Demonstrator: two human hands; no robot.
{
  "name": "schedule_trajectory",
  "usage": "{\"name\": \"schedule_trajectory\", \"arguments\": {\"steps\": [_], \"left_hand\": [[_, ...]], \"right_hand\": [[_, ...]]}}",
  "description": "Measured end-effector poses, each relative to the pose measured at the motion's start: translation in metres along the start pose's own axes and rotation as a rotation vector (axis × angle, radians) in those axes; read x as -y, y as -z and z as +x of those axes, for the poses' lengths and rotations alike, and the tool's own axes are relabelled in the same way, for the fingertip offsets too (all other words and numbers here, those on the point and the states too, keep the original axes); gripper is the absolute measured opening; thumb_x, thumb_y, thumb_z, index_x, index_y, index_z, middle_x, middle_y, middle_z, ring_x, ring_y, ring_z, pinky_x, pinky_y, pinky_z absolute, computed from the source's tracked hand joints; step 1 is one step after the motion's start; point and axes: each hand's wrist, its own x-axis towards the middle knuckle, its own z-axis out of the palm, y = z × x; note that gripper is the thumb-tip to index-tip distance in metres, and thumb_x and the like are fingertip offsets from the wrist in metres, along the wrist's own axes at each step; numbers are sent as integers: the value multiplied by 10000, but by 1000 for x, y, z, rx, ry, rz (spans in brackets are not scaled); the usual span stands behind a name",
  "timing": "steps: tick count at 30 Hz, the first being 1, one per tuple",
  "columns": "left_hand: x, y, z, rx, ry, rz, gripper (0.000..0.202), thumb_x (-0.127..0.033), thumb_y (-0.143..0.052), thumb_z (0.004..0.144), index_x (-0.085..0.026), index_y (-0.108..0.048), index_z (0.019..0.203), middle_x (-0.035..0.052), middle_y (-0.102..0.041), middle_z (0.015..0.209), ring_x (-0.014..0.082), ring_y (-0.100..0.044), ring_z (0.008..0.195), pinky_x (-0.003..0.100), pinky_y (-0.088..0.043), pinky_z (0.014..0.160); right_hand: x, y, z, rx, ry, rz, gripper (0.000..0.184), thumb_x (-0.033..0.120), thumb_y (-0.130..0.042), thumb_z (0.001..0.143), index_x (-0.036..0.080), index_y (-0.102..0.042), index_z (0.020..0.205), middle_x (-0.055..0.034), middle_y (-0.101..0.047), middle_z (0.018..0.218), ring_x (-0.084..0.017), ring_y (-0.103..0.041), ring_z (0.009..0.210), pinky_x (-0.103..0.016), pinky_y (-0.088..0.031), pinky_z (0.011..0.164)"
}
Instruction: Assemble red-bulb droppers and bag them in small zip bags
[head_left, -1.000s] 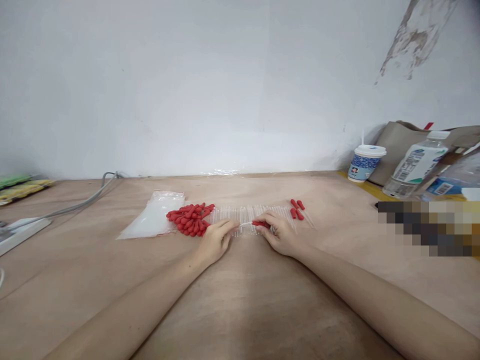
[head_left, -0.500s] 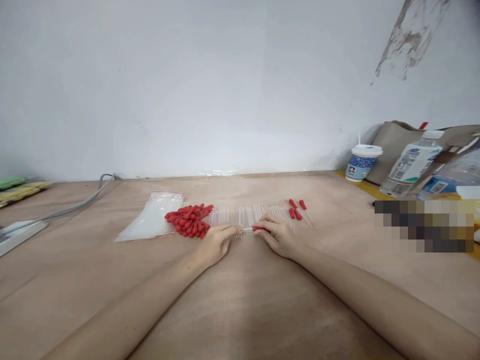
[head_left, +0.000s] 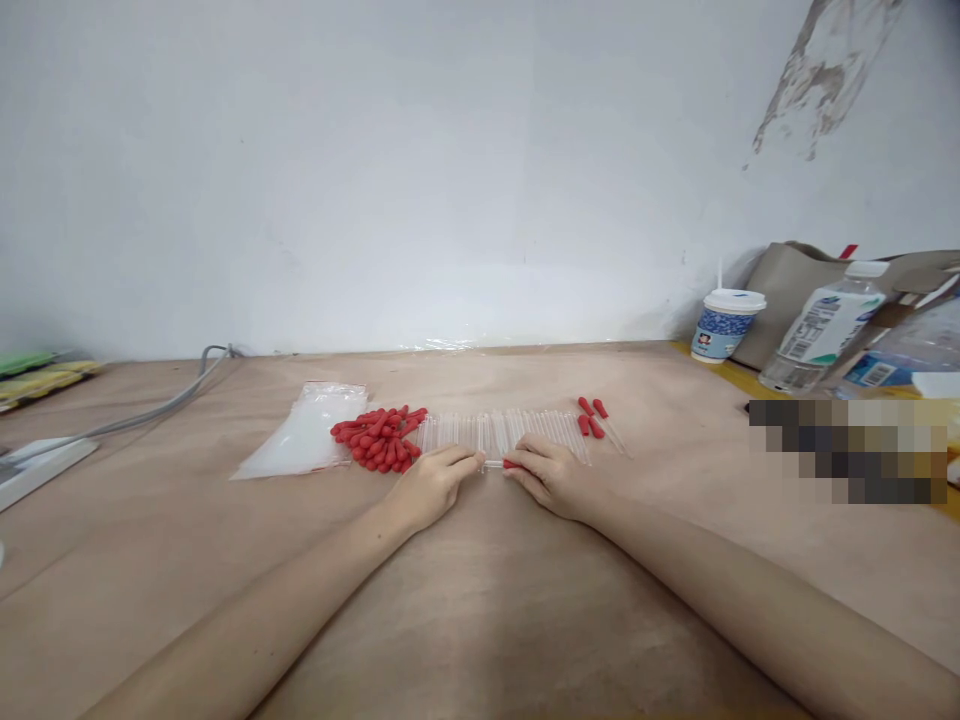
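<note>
In the middle of the table, just before the row of tubes, my left hand pinches a clear tube and my right hand is closed on a red bulb at its end. I judge the work is only at the beginning: few finished droppers lie at the right, while the heap of bulbs is large. The table towards me is bare, and the bottles stand well apart at the right edge.

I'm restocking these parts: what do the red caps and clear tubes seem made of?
The red caps look like rubber: matte, no glints. The clear tubes are see-through with bright highlights, so glass or hard plastic; I cannot tell which.
</note>
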Motion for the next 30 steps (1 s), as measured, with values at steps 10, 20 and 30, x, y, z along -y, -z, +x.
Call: {"name": "schedule_trajectory", "arguments": {"steps": [10, 20, 30], "left_hand": [[6, 3, -4, -16, 168, -17, 217, -221, -453, 868, -134, -591, 1011, 72, -636, 814, 162, -587, 739, 273, -485, 656], [-3, 3, -3, -45, 194, -146, 200, -207, -456, 866, -130, -635, 913, 46, -639, 677, 130, -575, 600, 228, -454, 569], [-7, 3, -1, -35, 180, -142, 236, -232, -440, 873, -130, -653, 863, 58, -645, 664, 137, -591, 591, 228, -457, 547]], "right_hand": [[2, 15, 4, -121, -192, 30, 108, 212, -536, 809, 211, -634, 856, -48, -617, 806, -146, -574, 685, -265, -481, 617], [-1, 9, 2, -57, -151, 141, 103, 174, -511, 812, 186, -612, 832, -39, -585, 790, -134, -556, 721, -262, -467, 649], [2, 8, 3, 8, -123, 133, 93, 195, -490, 826, 180, -582, 830, -38, -553, 771, -137, -537, 709, -261, -456, 645]]}}
